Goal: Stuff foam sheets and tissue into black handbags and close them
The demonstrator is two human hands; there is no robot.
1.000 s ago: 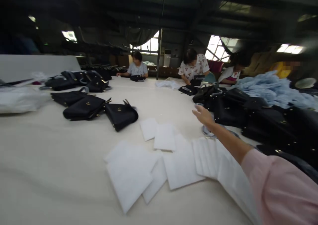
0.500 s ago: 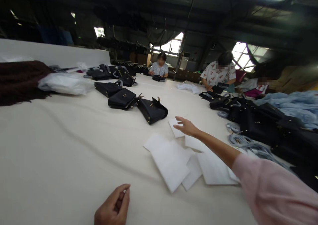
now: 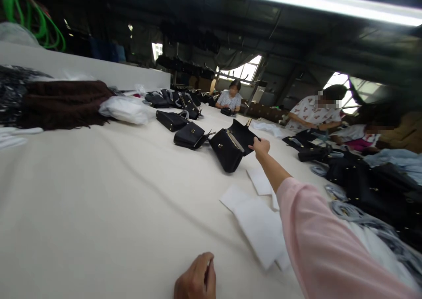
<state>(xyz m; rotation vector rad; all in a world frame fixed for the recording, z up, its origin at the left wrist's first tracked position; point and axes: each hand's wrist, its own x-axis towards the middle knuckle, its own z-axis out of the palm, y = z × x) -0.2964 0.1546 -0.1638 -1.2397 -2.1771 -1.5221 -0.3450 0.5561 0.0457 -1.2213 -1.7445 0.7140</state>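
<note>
My right hand (image 3: pixel 261 147) reaches far out over the cream table (image 3: pixel 82 193) and pinches the raised flap of a black handbag (image 3: pixel 229 149), which stands open. My left hand (image 3: pixel 196 281) rests curled in a loose fist on the table at the near edge, with nothing visible in it. Several white foam sheets (image 3: pixel 260 226) lie flat under my pink-sleeved right arm. Two more black handbags (image 3: pixel 190 136) lie just left of the held one.
More black bags (image 3: pixel 369 180) and grey straps (image 3: pixel 349 213) are piled at the right. A brown cloth (image 3: pixel 62 103) and a white plastic bag (image 3: pixel 123 110) lie at the left. Three other people (image 3: pixel 313 112) work at the far side of the table.
My right hand moved forward from above the foam sheets to the black handbag and took hold of its flap, lifting it open. The view swung left and my left hand shifted right.
</note>
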